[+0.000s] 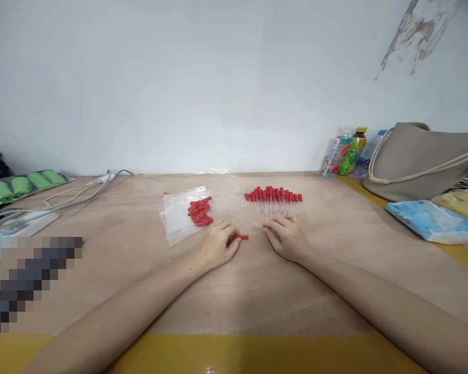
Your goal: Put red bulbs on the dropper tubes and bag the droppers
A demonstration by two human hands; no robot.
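A small dark spot [190,268] marks the bare left forearm [140,306] near the wrist [203,258]; right forearm [366,298], left hand [220,241] and right hand [289,240] are bare too

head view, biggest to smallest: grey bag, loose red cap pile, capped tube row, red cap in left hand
Grey bag
Capped tube row
Loose red cap pile
Red cap in left hand

Red cap [243,237] partly hidden by left grip [220,243].

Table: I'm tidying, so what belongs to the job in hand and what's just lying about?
Job: held red cap; held tube; loose red caps; clear tubes; red-capped tubes; plastic bags, probably.
Lying about: bottles; drawstring bag; blue packet; cables; green rolls.
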